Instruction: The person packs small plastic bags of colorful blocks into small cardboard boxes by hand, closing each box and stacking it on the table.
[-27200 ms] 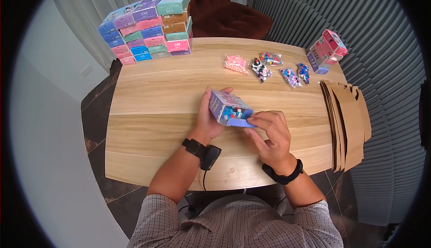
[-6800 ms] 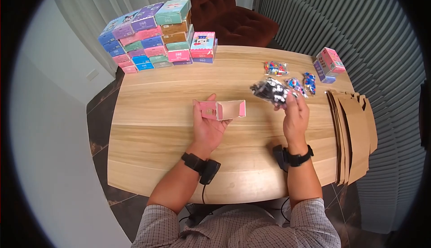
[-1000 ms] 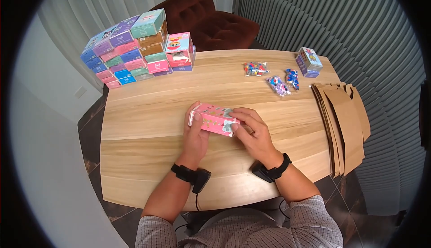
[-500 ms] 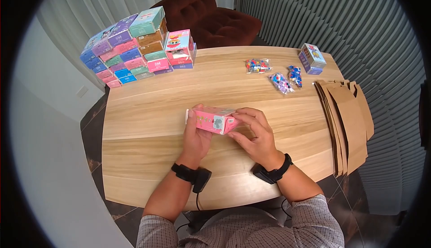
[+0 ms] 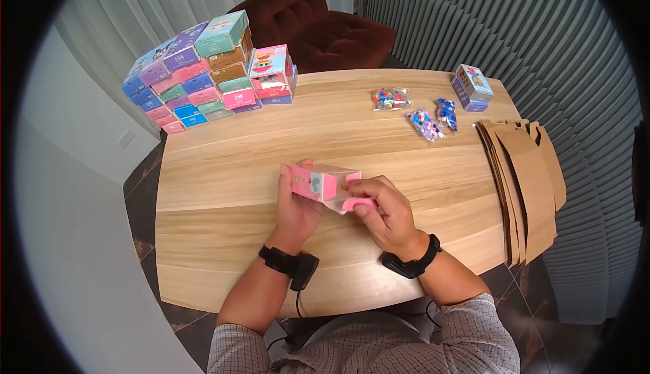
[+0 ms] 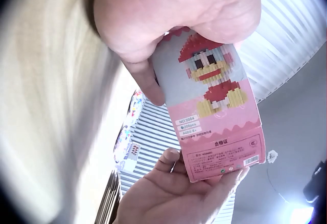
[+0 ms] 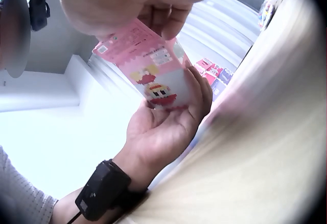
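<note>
My left hand (image 5: 294, 211) grips a small pink cardboard box (image 5: 306, 182) above the table, thumb on the near side and palm underneath. The box's right end stands open. At that end my right hand (image 5: 389, 215) pinches the pink end flap (image 5: 357, 203) between thumb and fingers. In the left wrist view the box's printed face (image 6: 214, 101) shows a blocky duck figure in a red cap. The right wrist view shows the left hand (image 7: 168, 132) wrapped round the box's lower part. The inside of the box is mostly hidden by the right hand.
A tall stack of coloured boxes (image 5: 193, 69) stands at the back left. Three clear bags of small bricks, a multicoloured bag (image 5: 391, 98), a purple bag (image 5: 425, 125) and a blue bag (image 5: 446, 114), lie near a box pair (image 5: 472, 90). Flattened brown cardboard (image 5: 525, 184) overhangs the right edge.
The pink box's end was shut half a second ago and is now open, its flap pulled out. Since much earlier, bags on the table have become fewer and boxes were added to the left stack.
</note>
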A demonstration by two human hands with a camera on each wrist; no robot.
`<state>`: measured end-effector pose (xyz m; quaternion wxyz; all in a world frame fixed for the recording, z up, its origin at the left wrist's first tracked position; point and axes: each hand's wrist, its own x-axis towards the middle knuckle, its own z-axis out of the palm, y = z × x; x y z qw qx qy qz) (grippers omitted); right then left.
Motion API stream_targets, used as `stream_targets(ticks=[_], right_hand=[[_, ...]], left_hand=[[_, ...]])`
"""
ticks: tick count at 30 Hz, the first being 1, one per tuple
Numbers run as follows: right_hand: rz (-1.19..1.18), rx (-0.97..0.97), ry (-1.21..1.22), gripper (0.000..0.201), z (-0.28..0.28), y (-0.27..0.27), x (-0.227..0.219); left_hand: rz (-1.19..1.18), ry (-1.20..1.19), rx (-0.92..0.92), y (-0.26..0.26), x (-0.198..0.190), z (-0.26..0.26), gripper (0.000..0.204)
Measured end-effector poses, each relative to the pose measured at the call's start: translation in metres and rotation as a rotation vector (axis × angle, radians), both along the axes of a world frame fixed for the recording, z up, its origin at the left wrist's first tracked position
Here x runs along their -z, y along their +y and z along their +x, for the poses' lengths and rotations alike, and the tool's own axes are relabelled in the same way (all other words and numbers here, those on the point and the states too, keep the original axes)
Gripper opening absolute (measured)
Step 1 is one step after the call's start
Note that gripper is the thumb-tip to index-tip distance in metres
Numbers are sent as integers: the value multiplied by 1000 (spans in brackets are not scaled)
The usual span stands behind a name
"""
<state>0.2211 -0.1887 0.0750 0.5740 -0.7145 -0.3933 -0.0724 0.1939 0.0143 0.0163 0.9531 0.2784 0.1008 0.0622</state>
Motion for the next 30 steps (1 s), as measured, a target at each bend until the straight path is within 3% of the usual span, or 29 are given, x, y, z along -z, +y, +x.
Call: stream_targets(ticks=[1, 7, 13, 16, 19, 23, 30], right_hand=[[7, 25, 112, 33, -1, 0, 1], [-40, -48, -209, 37, -2, 2, -16], [-62, -27, -392, 37, -9, 4, -17], [-76, -104, -422, 35, -9, 10, -12], [99, 4, -316, 34, -9, 8, 0], [-150, 85, -412, 27, 3, 2, -16], [-137, 145, -424, 17, 9, -6, -14]], left_hand=[[38, 7, -18, -2, -2, 0, 59], [49, -45, 34, 0, 4, -1, 55], [71, -84, 24, -2, 6, 0, 54], [110, -18, 30, -5, -1, -1, 53], [30, -67, 65, 0, 7, 2, 54], [-37, -59, 92, 1, 2, 2, 58], [-101, 27, 46, 4, -5, 0, 64]])
